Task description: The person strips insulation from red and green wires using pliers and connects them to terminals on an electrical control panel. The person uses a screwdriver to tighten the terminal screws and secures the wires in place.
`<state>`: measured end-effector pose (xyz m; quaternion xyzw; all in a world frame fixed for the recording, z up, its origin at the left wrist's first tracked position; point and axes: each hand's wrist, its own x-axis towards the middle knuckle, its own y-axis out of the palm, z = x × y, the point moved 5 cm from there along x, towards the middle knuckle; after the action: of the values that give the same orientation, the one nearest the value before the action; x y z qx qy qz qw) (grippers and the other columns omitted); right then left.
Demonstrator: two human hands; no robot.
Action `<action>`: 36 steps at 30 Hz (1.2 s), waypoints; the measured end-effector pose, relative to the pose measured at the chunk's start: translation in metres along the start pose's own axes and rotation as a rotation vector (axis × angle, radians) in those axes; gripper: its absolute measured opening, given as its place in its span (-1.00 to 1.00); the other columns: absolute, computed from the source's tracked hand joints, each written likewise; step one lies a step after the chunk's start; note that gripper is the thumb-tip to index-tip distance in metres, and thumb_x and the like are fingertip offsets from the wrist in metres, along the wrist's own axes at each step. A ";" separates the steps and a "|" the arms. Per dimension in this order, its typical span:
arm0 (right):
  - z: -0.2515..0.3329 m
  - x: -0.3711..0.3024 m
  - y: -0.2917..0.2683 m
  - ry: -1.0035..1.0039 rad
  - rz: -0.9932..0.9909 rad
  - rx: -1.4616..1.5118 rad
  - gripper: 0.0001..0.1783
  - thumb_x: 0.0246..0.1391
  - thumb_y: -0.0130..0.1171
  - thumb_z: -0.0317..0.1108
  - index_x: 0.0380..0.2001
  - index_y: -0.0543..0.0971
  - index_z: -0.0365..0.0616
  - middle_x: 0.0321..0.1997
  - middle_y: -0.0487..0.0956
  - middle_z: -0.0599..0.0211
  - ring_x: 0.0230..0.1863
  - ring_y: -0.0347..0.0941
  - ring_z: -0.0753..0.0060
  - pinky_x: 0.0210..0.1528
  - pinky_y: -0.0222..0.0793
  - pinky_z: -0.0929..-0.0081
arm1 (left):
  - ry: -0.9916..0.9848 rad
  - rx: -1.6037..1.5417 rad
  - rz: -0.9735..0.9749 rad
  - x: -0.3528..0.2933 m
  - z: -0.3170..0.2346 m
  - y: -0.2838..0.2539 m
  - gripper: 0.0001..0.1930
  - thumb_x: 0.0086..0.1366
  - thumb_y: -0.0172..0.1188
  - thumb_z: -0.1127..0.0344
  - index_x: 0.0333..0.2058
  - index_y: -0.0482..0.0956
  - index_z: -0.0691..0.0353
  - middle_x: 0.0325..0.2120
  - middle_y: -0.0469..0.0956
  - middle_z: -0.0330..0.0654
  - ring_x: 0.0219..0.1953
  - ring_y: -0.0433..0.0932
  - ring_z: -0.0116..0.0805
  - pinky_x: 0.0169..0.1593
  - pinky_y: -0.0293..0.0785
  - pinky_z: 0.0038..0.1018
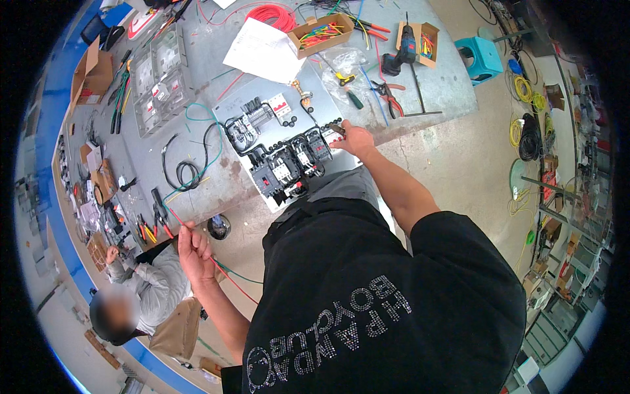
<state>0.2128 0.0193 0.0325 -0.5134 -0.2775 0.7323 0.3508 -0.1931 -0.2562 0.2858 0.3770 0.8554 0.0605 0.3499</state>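
My left hand point(195, 253) is closed in a pinch, away from the table's near edge. From it a red wire point(228, 276) trails down to my shirt, and a green wire runs close beside it. My right hand point(356, 139) is at the right end of an electrical panel point(289, 164), a plate carrying black and grey contactors and breakers with black wiring. Its fingers are closed on something small and dark that I cannot make out. A white breaker point(279, 105) and a terminal strip point(254, 115) sit farther back on the plate.
Pliers point(390, 98), a cordless drill point(405, 49) and a carton of coloured wires point(321, 33) lie at the back right. Clear part boxes point(161, 79) and coiled black cable point(187, 174) are on the left. Another person point(154, 289) sits at lower left; a teal stool point(479, 59) stands right.
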 end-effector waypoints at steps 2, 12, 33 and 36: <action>0.005 -0.004 -0.006 0.019 -0.005 -0.020 -0.13 -0.22 0.40 0.36 -0.01 0.39 -0.01 -0.19 0.65 0.19 -0.01 0.57 0.03 -0.03 0.45 0.08 | -0.006 0.000 -0.006 0.000 0.001 0.000 -0.75 0.50 0.00 0.18 -0.11 0.50 0.24 -0.63 0.13 -0.47 -0.67 0.00 -0.71 -0.66 -0.13 -0.68; -0.011 0.007 0.001 0.012 -0.041 0.166 -0.14 -0.16 0.37 0.32 0.05 0.42 -0.06 -0.10 0.64 0.02 -0.02 0.58 -0.05 0.02 0.47 0.09 | -0.015 -0.005 0.018 -0.003 0.003 0.001 -0.75 0.50 0.00 0.16 -0.12 0.51 0.22 -0.63 0.14 -0.46 -0.67 0.00 -0.70 -0.67 -0.10 -0.68; -0.061 0.030 0.091 0.431 -0.166 0.913 -0.28 -0.23 0.55 0.03 -0.17 0.50 -0.31 -0.45 0.56 0.24 -0.64 0.40 0.46 -0.66 0.29 0.41 | -0.016 0.008 0.013 -0.004 0.006 -0.002 -0.75 0.50 0.01 0.16 -0.10 0.51 0.21 -0.62 0.14 -0.47 -0.66 0.00 -0.70 -0.65 -0.09 -0.69; -0.061 0.034 0.093 0.436 -0.200 0.941 -0.33 -0.22 0.56 -0.03 -0.19 0.49 -0.28 -0.50 0.55 0.28 -0.65 0.38 0.51 -0.68 0.25 0.42 | -0.022 0.008 0.021 -0.004 0.006 0.000 -0.75 0.50 0.01 0.16 -0.10 0.51 0.21 -0.62 0.14 -0.47 -0.66 0.00 -0.70 -0.65 -0.09 -0.69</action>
<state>0.2413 -0.0067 -0.0773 -0.4118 0.1128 0.6169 0.6612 -0.1879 -0.2599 0.2835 0.3881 0.8476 0.0567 0.3573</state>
